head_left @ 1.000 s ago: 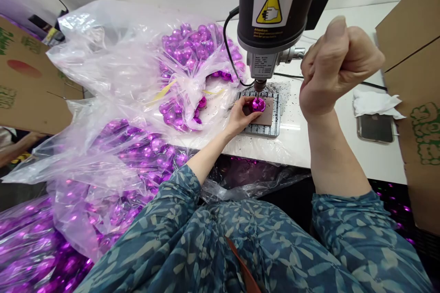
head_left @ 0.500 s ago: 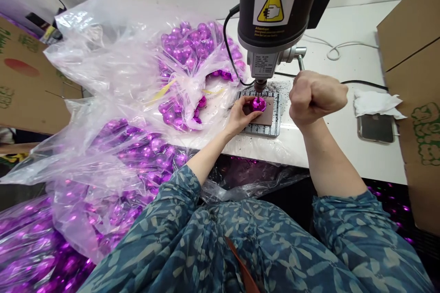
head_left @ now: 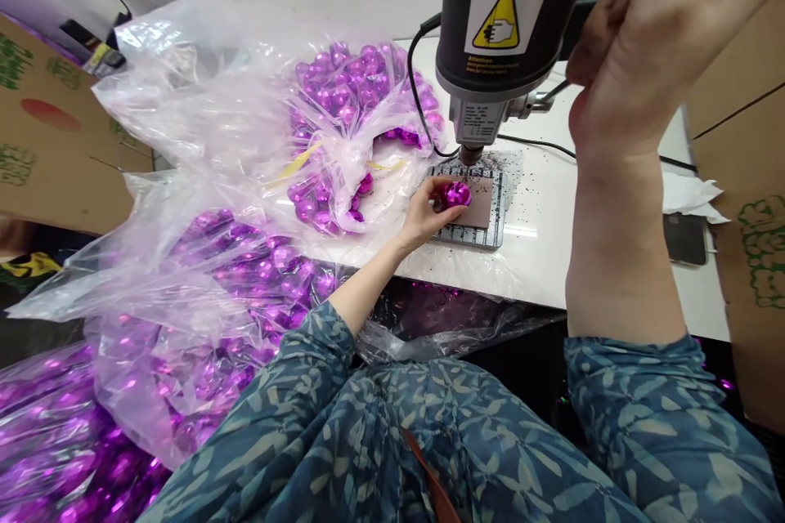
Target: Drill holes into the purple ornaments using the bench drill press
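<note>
My left hand pinches a shiny magenta faceted ball between thumb and fingers. The ball rests over a brown square pad on the grey slotted base of a small drill press. Just above the ball is the drill's chuck, its thin bit pointing down. High at the right, my right hand is closed round the end of the press's feed lever; the grip itself is hidden by the fingers. Dark shavings lie scattered around the base.
Left of the press, clear plastic bags hold many purple balls. Cardboard boxes stand at both sides. A phone lies under white tissue on the right of the white table. A black cable runs behind.
My right hand has risen with the lever, from beside the base to next to the motor housing. The drill bit has come up out of the ball. My left hand has shifted the ball slightly.
</note>
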The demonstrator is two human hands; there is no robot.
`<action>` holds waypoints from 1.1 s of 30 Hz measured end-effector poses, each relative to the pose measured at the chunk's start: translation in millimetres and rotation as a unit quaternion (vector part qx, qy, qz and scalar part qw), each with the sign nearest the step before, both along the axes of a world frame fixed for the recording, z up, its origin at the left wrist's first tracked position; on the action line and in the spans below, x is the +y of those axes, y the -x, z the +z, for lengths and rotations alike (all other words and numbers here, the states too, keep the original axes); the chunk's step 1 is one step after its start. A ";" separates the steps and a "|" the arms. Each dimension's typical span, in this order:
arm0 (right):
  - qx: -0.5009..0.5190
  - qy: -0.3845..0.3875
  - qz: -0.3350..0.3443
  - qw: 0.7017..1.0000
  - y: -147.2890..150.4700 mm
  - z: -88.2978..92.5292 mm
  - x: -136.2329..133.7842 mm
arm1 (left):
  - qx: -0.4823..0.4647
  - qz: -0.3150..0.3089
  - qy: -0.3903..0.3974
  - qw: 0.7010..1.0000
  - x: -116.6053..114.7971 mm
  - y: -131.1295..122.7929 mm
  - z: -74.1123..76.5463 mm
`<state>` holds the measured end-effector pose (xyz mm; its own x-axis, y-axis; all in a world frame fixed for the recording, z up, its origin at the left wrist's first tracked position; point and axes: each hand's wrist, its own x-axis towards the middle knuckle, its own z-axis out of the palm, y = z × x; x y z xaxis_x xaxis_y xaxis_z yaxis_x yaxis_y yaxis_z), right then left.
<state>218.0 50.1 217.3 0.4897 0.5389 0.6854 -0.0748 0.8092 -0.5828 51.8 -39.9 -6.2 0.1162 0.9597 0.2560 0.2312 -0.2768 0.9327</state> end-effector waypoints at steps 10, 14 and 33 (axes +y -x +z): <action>0.142 -0.070 0.053 0.986 6.6 -9.3 11.1 | 0.230 -0.316 0.121 0.912 -75.9 47.5 57.4; 0.132 -0.114 0.065 0.983 2.3 -18.1 21.1 | 0.180 0.028 0.044 0.982 2.1 61.1 52.5; 0.080 -0.156 0.022 0.984 1.1 -22.8 13.4 | -0.122 0.180 0.250 0.944 95.6 64.3 48.3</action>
